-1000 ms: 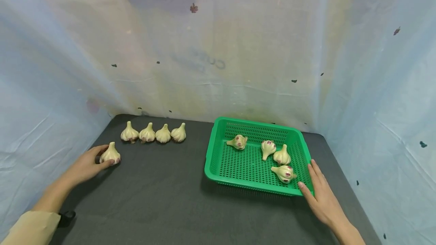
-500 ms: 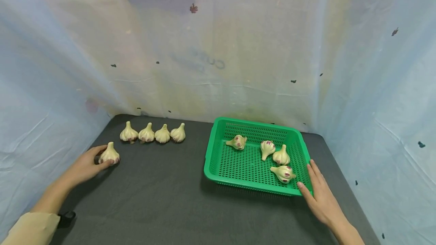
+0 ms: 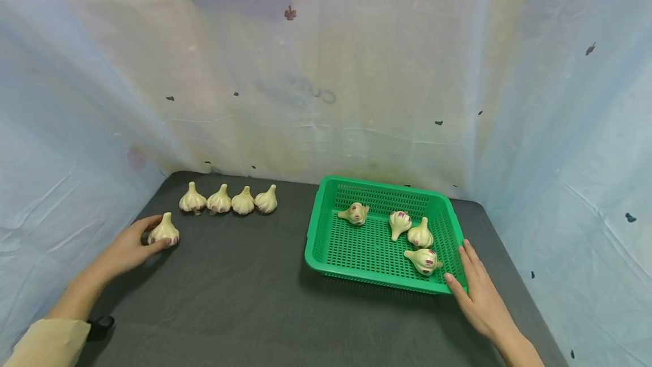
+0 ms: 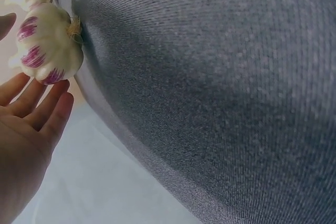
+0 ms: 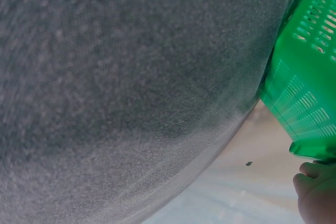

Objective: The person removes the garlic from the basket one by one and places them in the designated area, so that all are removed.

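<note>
In the head view, my left hand (image 3: 130,247) has thumb and fingers around a garlic bulb (image 3: 164,231) at the table's left. This bulb stands upright, stem up. The left wrist view shows fingertips touching the purple-streaked garlic bulb (image 4: 48,45); the thumb is mostly cut off. My right hand (image 3: 481,296) rests straight fingers on the right near corner of a green plastic basket (image 3: 382,282). Inside the basket lie several garlic bulbs (image 3: 424,260). In the right wrist view, only part of the right hand (image 5: 319,192) shows, beside the basket's rim.
Several garlic bulbs (image 3: 219,199) stand in a row near the back left of the dark cloth-covered table (image 3: 244,287). Pale plastic sheeting (image 3: 316,72) encloses the back and both sides. A black band (image 3: 100,328) sits at the left wrist.
</note>
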`<state>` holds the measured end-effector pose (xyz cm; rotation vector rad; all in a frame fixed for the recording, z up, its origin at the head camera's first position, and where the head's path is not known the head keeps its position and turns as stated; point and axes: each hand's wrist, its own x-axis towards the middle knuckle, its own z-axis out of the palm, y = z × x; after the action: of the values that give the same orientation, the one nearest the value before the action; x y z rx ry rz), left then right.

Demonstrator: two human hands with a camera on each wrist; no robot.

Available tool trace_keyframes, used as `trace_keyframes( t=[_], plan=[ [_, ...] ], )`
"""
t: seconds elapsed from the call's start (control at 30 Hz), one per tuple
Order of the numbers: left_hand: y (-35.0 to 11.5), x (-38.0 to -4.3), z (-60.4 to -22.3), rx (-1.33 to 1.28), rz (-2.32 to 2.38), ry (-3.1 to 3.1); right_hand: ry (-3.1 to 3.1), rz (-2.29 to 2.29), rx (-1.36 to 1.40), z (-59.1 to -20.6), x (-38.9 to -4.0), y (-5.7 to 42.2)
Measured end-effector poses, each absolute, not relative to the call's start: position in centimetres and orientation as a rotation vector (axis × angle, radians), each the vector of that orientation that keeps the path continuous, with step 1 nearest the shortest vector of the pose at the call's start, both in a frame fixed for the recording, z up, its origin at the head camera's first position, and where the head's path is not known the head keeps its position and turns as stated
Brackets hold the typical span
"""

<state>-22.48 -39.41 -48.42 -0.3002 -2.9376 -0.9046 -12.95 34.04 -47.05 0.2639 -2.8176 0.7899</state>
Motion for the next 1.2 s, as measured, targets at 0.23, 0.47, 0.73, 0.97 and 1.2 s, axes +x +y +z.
trace_keyframes(
  t=[0.23, 0.47, 0.73, 0.97, 1.2],
  plan=[
    [-38.7, -22.3, -47.1, -0.222, -0.879, -2.923, -2.817, 0.786, 0.264, -46.9, -12.9, 34.0],
    [-35.6, -22.5, -44.5, -0.224, -0.92, -2.794, -2.821, 0.795, 0.26, -47.0, -12.8, 34.1],
    [-29.5, -23.7, -42.1, -0.401, -0.984, -2.578, -2.825, 0.801, 0.259, -47.0, -13.0, 34.0],
    [-22.6, -26.1, -40.5, -0.614, -1.083, -2.504, -2.822, 0.8, 0.258, -47.0, -12.8, 33.9],
    [-14.9, -27.8, -38.7, -0.914, -1.167, -2.476, -2.817, 0.781, 0.261, -47.0, -13.0, 33.9]
  ],
)
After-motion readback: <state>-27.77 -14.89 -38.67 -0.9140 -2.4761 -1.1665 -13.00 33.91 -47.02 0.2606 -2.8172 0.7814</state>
